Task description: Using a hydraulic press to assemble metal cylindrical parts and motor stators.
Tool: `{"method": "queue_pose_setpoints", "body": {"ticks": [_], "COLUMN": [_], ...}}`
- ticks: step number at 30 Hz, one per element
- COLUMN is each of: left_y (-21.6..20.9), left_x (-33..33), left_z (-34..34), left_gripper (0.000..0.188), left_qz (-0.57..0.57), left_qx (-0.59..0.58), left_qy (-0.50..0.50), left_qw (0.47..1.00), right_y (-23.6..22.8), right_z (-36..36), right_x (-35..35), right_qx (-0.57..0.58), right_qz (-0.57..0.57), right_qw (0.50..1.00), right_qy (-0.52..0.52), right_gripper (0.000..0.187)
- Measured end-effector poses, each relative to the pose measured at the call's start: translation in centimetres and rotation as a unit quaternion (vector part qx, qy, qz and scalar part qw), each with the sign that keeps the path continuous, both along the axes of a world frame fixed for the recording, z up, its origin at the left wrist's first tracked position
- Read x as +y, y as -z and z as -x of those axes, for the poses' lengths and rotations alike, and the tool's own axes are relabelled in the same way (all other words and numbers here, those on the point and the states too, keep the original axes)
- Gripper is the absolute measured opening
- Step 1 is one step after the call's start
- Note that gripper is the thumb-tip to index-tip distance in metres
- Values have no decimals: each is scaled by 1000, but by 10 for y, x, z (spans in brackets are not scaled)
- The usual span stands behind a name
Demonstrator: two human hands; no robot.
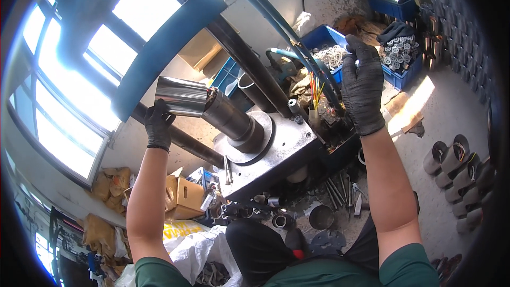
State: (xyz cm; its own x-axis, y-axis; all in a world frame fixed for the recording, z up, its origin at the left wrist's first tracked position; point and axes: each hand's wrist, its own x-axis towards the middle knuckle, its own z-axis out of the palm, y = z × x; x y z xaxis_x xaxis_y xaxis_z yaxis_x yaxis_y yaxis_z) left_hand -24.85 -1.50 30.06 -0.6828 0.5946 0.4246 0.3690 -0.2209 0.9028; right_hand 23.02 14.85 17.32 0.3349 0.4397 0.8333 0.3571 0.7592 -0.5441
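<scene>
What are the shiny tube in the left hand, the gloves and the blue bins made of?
Shiny cylindrical tube: looks like polished steel or similar metal; mirror-like streaked reflections. Black gloves, on the left hand and right hand: probably thin nitrile or latex; matte, wrinkled, skin-tight. Blue rectangular bins: likely moulded plastic; even colour, dull sheen, thick rims.

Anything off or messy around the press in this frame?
Nothing looks broken. The left hand holds a shiny metal tube at the end of the machine's dark shaft. Loose tools and metal rings lie scattered on the floor under the machine.
</scene>
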Motion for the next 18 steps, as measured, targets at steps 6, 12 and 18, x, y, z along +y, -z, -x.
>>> {"method": "queue_pose_setpoints", "body": {"ticks": [6,12,18], "left_y": [6,-5,-14], "left_x": [-6,5,4], "left_z": [-47,-55,-78], "left_gripper": [16,28,33], "left_qz": [-24,1,20], "left_qx": [127,517,447], "left_qy": [-4,-34,-17], "left_qw": [992,855,894], "right_y": [-4,-20,-20], "right_z": [-6,-23,-26], "right_x": [-3,-13,-16], "right_qx": [21,-14,-5], "right_qz": [50,61,86], "right_qw": [998,998,994], "right_qy": [-36,-17,-73], "right_gripper": [26,20,14]}}
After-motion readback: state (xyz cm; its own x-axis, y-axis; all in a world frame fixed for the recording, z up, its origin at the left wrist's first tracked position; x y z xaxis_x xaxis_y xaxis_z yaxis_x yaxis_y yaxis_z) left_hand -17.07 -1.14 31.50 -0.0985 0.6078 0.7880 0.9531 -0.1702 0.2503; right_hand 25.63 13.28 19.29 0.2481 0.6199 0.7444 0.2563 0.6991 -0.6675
